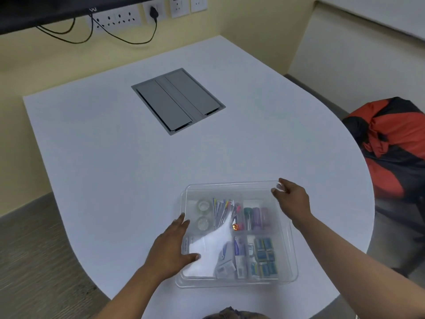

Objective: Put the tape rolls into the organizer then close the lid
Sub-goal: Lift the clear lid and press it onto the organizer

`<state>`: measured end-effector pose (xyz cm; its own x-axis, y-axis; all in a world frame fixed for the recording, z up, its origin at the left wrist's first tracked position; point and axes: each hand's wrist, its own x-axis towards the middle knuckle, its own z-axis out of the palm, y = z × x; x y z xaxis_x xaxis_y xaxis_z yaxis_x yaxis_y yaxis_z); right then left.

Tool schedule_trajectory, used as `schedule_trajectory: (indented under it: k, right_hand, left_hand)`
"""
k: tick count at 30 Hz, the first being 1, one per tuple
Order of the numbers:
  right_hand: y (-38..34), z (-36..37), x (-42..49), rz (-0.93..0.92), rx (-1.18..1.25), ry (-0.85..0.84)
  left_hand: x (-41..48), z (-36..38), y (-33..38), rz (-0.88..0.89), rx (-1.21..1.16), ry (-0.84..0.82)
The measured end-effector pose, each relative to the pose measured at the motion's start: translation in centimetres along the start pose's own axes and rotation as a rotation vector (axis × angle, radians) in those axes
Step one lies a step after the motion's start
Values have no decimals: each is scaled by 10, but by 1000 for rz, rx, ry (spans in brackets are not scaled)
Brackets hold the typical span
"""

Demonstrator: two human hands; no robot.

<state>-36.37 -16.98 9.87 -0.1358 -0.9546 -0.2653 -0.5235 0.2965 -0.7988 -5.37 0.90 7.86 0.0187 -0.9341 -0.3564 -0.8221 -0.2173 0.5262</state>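
A clear plastic organizer (pixel 288 261) sits on the white table near its front edge, with a clear lid (pixel 232 185) lying over it. Two clear tape rolls (pixel 204 214) rest in its back-left compartment, seen through the lid. My left hand (pixel 171 247) presses on the lid's left side, thumb on top. My right hand (pixel 291 200) grips the lid's far right corner with its fingertips. Pens, coloured tubes, batteries and white paper fill the other compartments.
A grey cable hatch (pixel 178 100) is set into the white table (pixel 103 146) further back. A red and black bag (pixel 395 143) lies on a chair to the right. Wall sockets and black cables (pixel 128 21) run along the back wall.
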Motion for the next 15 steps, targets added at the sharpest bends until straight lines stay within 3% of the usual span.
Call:
schedule_trajectory:
  k: [9, 15]
  right_hand:
    - [26, 16, -13, -118, -504, -258]
    - [37, 17, -19, -214, -610, -412]
  left_hand:
    - [0, 5, -3, -16, -7, 19]
    - [-1, 4, -3, -21, -23, 30]
